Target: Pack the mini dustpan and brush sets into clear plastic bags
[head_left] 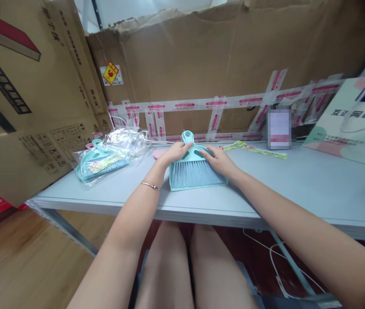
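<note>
A mint-green hand brush with blue-grey bristles lies in a matching dustpan, near the middle of the table. My left hand is closed on the set at the left of its handle, thumb on top and the other fingers partly hidden. From the right side my right hand grips the set, with fingertips near the brush's oval hole. To the left, another mint-green dustpan and brush set sits in a clear plastic bag with a yellow-green label. Part of a pink item shows behind my left wrist.
Crumpled clear plastic bags lie at the table's back left. Yellow-green label strips lie behind my right hand. Also at the back stands a phone-like device, its screen blurred. Large cardboard boxes wall the back; a printed white box stands right.
</note>
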Demonstrator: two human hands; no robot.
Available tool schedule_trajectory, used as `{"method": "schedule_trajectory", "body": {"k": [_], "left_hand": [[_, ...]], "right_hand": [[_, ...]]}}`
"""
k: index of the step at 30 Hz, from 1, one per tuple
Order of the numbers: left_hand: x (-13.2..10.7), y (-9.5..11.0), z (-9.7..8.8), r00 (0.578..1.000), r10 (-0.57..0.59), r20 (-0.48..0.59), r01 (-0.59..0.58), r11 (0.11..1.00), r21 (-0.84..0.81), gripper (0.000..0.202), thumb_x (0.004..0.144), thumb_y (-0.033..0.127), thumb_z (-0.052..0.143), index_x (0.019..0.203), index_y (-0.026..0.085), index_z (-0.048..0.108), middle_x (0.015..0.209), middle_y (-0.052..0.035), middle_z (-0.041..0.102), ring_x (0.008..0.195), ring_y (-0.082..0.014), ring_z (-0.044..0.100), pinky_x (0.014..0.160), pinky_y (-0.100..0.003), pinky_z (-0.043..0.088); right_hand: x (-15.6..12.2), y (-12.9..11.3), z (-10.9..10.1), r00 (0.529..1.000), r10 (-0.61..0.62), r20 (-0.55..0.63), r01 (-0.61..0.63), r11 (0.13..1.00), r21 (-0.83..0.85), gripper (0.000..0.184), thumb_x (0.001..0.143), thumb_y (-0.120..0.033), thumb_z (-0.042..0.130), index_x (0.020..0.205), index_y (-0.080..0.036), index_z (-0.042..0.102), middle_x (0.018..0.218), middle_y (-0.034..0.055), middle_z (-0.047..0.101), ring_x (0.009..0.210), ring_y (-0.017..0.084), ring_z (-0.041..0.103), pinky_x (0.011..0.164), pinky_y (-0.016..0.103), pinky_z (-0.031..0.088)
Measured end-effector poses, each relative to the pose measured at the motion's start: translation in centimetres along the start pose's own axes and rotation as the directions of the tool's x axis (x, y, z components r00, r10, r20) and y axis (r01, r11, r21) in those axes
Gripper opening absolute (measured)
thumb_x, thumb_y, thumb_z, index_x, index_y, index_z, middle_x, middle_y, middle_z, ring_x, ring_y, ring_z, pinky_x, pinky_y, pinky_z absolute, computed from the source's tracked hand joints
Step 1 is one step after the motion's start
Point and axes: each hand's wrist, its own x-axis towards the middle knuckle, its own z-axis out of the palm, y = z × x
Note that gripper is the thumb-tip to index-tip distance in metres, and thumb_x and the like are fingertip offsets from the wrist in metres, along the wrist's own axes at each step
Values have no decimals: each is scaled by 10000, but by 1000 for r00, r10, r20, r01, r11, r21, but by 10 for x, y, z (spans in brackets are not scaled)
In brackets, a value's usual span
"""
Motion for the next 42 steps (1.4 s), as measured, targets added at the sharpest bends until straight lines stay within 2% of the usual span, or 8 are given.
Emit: {"method": "schedule_trajectory", "body": {"k": [14, 19, 23, 25, 27, 29, 33, 42], "left_hand": [[9, -4, 8, 996, 37, -85, -22, 985, 168, 382, 887, 439, 386, 683, 153, 536, 815, -99, 640, 840, -227, 571, 739, -284, 374], [11, -6, 7, 990, 42, -133, -23, 990, 142, 384, 884, 467, 383, 739, 154, 551, 838, -82, 637, 817, -203, 566, 697, -266, 375], [10, -9, 6, 989, 5, -151, 15, 991, 130, 372, 882, 446, 394, 704, 154, 540, 788, -74, 625, 787, -194, 558, 676, -262, 372], [9, -10, 5, 990, -1, -140, 19, 992, 123, 365, 877, 442, 406, 687, 157, 533, 766, -64, 620, 779, -189, 554, 666, -256, 371], [9, -11, 5, 991, -2, -135, 18, 993, 113, 365, 874, 443, 410, 677, 159, 528, 757, -59, 617, 773, -186, 552, 660, -252, 369], [9, -11, 5, 991, -1, -134, 15, 995, 103, 368, 871, 447, 410, 669, 161, 524, 753, -57, 615, 756, -182, 549, 652, -252, 368], [10, -10, 6, 991, 7, -134, 6, 995, 96, 370, 868, 447, 413, 651, 165, 515, 736, -51, 608, 725, -175, 538, 648, -256, 366], [10, -12, 6, 991, 10, -130, 4, 994, 110, 375, 863, 443, 427, 622, 168, 512, 708, -53, 603, 748, -186, 547, 677, -259, 383]], "right_hand": [[2, 1, 0, 1000, 25, -2, -25, 998, -62, 307, 858, -434, 449, 864, -166, 599, 837, 52, 651, 801, 199, 579, 737, 293, 420], [10, 0, -10, 992, 110, -68, -117, 986, -118, 360, 885, -468, 380, 875, -188, 607, 877, 32, 656, 847, 184, 585, 780, 277, 435], [11, 21, -34, 904, 299, -307, -371, 904, -213, 447, 895, -386, 342, 1161, -82, 533, 1219, 207, 533, 1172, 319, 437, 980, 467, 302], [7, 36, -42, 826, 421, -375, -542, 775, -324, 572, 866, -399, 400, 1307, -35, 412, 1403, 272, 318, 1315, 392, 229, 1020, 551, 190], [2, 49, -44, 768, 538, -348, -639, 610, -468, 666, 860, -458, 402, 1392, -67, 318, 1476, 245, 199, 1359, 394, 123, 1031, 559, 167], [-2, 59, -41, 743, 612, -269, -635, 518, -573, 642, 865, -509, 369, 1390, -137, 363, 1464, 195, 275, 1349, 367, 197, 1027, 539, 205], [-4, 65, -35, 762, 620, -185, -579, 526, -623, 537, 877, -522, 322, 1240, -204, 558, 1318, 156, 485, 1228, 323, 403, 985, 519, 273], [-5, 67, -33, 780, 594, -197, -557, 516, -651, 580, 871, -519, 274, 1251, -173, 543, 1258, 186, 517, 1166, 335, 458, 925, 511, 334]]}}
